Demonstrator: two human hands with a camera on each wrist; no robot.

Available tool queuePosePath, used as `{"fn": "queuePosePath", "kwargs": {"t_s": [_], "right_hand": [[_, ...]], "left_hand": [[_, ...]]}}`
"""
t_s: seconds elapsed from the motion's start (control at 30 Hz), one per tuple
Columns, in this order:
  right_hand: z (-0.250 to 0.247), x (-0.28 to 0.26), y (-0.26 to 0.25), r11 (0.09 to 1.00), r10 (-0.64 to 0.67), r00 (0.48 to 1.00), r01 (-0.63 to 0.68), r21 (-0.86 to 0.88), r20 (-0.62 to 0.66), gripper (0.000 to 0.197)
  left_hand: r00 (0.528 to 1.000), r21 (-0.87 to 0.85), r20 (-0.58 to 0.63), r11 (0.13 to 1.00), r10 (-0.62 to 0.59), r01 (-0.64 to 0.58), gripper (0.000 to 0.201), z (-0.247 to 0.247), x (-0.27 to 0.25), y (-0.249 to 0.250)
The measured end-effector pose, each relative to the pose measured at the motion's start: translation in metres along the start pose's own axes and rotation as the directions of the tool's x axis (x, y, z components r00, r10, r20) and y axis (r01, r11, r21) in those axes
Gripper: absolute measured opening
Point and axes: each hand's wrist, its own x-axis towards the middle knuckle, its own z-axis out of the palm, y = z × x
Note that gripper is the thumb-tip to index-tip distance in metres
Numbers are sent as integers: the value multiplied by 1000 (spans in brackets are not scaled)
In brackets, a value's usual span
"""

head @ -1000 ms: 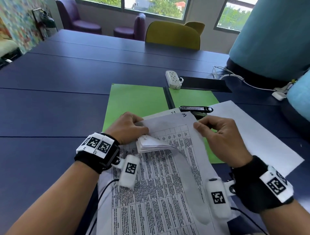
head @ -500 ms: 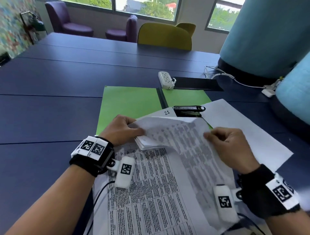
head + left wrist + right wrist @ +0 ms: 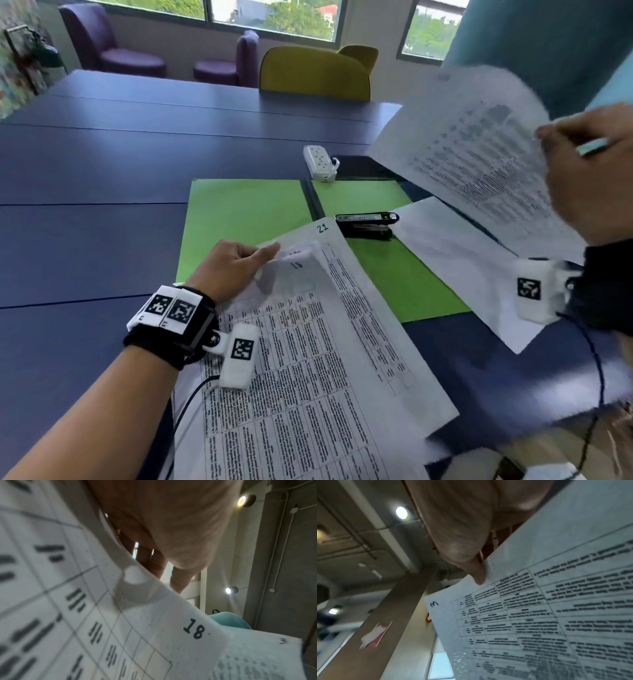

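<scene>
Fingers (image 3: 476, 573) of the right hand (image 3: 589, 178) pinch the edge of a printed sheet (image 3: 472, 144) marked 3, holding it in the air at the right, well above the table (image 3: 102, 171). The left hand (image 3: 233, 267) grips the raised top corner of the paper stack (image 3: 308, 377), which lies on the table partly over a green folder (image 3: 246, 209).

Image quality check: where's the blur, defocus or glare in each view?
Head view: motion blur smears the lifted sheet and the right hand; the stack gripped by the left hand reads sharper. Left wrist view: near print is out of focus, the 18 is legible, a ceiling lamp flares. Right wrist view: background streaked, the sheet's print soft.
</scene>
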Motion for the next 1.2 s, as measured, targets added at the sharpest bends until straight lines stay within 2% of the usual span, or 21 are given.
{"fn": "queuePosePath", "kwargs": {"t_s": [0.07, 0.1, 0.13, 0.23, 0.33, 0.4, 0.47, 0.6, 0.63, 0.67, 0.73, 0.8, 0.87, 0.93, 1.0, 1.07, 1.2], "right_hand": [[15, -21, -14, 973, -117, 986, 137, -187, 117, 20], [25, -34, -14, 950, -175, 966, 216, -226, 189, 18], [31, -46, -19, 938, -170, 950, 237, -253, 262, 16], [60, -72, -11, 916, -73, 871, 252, -313, 486, 9], [88, -85, 4, 874, 121, 749, 230, -427, 652, 7], [100, -83, 14, 860, 209, 676, 218, -462, 707, 12], [111, -77, 21, 849, 274, 630, 196, -490, 727, 19], [127, -71, 32, 853, 311, 554, 196, -483, 772, 62], [130, -70, 35, 854, 322, 530, 195, -482, 784, 67], [132, -69, 36, 854, 338, 509, 188, -486, 792, 67], [136, -69, 40, 862, 365, 487, 145, -486, 793, 53], [137, -69, 45, 884, 379, 467, 72, -461, 799, 39], [135, -70, 47, 891, 402, 442, 13, -454, 802, 40], [131, -69, 40, 905, 404, 456, -73, -419, 793, 39], [124, -70, 21, 938, 343, 481, -224, -266, 807, 30], [117, -76, -7, 912, 237, 482, -409, -23, 843, 21], [108, -82, -63, 800, 11, 469, -534, 274, 883, 18]], "left_hand": [[1000, 14, 1, 1000, 10, -10, 50, 0, -2, 2], [1000, 23, 7, 1000, 17, -17, 45, 0, -5, 4], [1000, 33, 16, 999, 25, -25, 41, 0, -4, 4], [999, 47, 36, 998, 36, -38, 40, -2, -2, 2], [998, 46, 42, 998, 38, -40, 42, -3, 0, -1], [998, 54, 37, 997, 46, -48, 42, -3, 1, -2], [999, 64, 19, 997, 44, -45, 42, -3, 2, -3], [998, 71, 16, 996, 55, -56, 41, -2, 2, -4], [998, 66, 15, 996, 55, -56, 40, -2, 2, -4], [998, 64, 15, 996, 55, -56, 39, -3, 3, -5], [998, 65, 22, 996, 54, -55, 38, -3, 3, -5], [998, 60, 31, 997, 55, -57, 36, -3, 3, -6], [998, 54, 35, 997, 61, -63, 36, -3, 4, -6], [997, 58, 35, 996, 73, -75, 36, -3, 3, -6], [996, 75, 31, 994, 81, -84, 36, -3, 4, -5], [997, 78, 27, 994, 73, -75, 39, -3, 2, -5], [996, 54, 44, 995, 81, -83, 60, -4, 0, -4]]}}
